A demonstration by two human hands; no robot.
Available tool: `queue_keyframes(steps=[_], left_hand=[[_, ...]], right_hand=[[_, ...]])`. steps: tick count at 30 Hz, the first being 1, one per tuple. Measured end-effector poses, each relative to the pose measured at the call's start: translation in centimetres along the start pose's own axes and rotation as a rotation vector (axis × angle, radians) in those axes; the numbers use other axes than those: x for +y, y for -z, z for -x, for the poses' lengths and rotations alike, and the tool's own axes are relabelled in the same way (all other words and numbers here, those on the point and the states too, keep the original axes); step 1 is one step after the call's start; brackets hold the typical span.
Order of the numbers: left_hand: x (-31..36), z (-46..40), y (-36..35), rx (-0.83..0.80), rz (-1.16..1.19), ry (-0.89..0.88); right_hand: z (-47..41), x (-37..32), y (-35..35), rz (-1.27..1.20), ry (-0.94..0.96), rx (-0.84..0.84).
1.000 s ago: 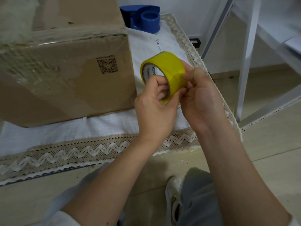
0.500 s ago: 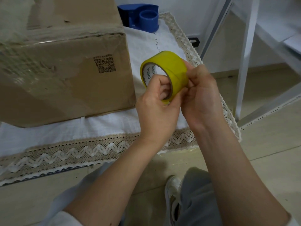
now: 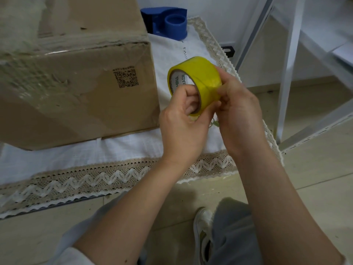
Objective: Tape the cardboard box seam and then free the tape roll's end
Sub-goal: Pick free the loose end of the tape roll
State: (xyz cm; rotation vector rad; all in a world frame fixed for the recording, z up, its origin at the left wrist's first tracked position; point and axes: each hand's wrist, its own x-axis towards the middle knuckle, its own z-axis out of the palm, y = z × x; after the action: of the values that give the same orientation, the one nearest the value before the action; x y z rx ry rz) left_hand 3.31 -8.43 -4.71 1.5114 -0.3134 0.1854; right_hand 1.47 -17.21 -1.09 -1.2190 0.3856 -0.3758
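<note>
Yellow adhesive tape on a cardboard-cored roll (image 3: 196, 81), held upright in mid-air just right of the brown cardboard box (image 3: 76, 88) and above the white lace-edged cloth (image 3: 133, 146). The left hand (image 3: 183, 129) grips the roll, fingers curled through the core and thumb pressed against the near outer face. The right hand (image 3: 238, 115) closes on the roll's right side, its fingertips (image 3: 219, 88) bunched and touching the yellow surface; whether a loose end is pinched there cannot be told. Clear tape appears to cover the box's top edge, so the step in hand is judged to be freeing the end. Done well, a nail should trace the surface for the ridge, then lift across the full width while the left hand steadies or slowly turns the roll, avoiding a diagonal split. A blue plastic tape dispenser (image 3: 168, 23) lies far behind the box.
</note>
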Motion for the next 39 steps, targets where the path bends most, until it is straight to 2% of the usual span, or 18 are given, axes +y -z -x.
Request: queue_keyframes(steps=[3, 9, 17, 21, 24, 29, 33, 39], left_hand=[[0.2, -0.3, 0.2, 0.012, 0.055, 0.018], [0.3, -0.4, 0.5, 0.015, 0.077, 0.030], [-0.3, -0.5, 1.0, -0.012, -0.143, -0.089], [-0.5, -0.4, 0.9, 0.000, -0.175, -0.098], [-0.5, -0.5, 0.8, 0.017, -0.162, -0.075], [-0.3, -0.6, 0.8, 0.008, -0.124, -0.044], [-0.1, -0.6, 1.0, -0.019, -0.123, -0.031], [0.1, -0.7, 1.3, -0.013, -0.228, -0.130]], right_hand=[[0.3, -0.7, 0.6, 0.121, 0.116, 0.058], [0.2, -0.9, 1.5, 0.378, 0.315, 0.026], [-0.3, -0.5, 2.3, 0.739, 0.608, 0.068], [-0.4, 0.1, 2.2, 0.984, 0.782, 0.119], [-0.3, 0.8, 1.8, 1.110, 0.763, 0.153], [-0.4, 0.8, 1.9, 1.031, 0.713, 0.123], [-0.5, 0.2, 2.5, 1.048, 0.805, 0.119], [-0.5, 0.5, 2.2, 1.189, 0.952, 0.204]])
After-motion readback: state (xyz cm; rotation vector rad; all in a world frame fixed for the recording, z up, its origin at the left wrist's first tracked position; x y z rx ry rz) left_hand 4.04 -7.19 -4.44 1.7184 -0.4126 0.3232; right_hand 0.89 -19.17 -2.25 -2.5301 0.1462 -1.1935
